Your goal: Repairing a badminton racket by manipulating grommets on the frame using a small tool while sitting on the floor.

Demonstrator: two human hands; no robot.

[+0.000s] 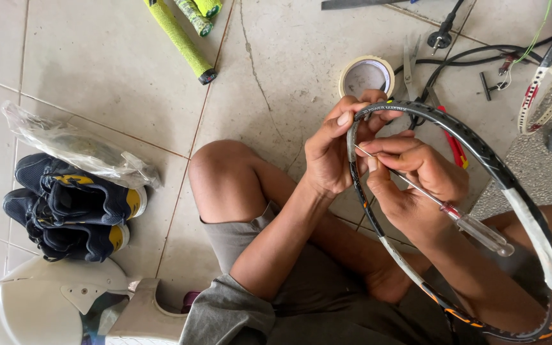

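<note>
right hand (pixel 416 185) is pinching a thin awl (pixel 439 206), tip on the racket frame (pixel 480 153) near 10 o'clock of the hoop while the left hand (pixel 330 150) clamps the rim there over the lap, looks like grommet poking, tape roll (pixel 366 75) sits at 12

Soft daylight (faint shadows), sharp.

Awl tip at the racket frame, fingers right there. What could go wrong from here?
1. The awl in the right hand points toward the left hand gripping the racket frame; a slip could likely jab those fingers.
2. The thin tip pressed at the rim might scratch or chip the frame.
3. The frame rests loosely over the lap, so it may twist under pressure.
</note>
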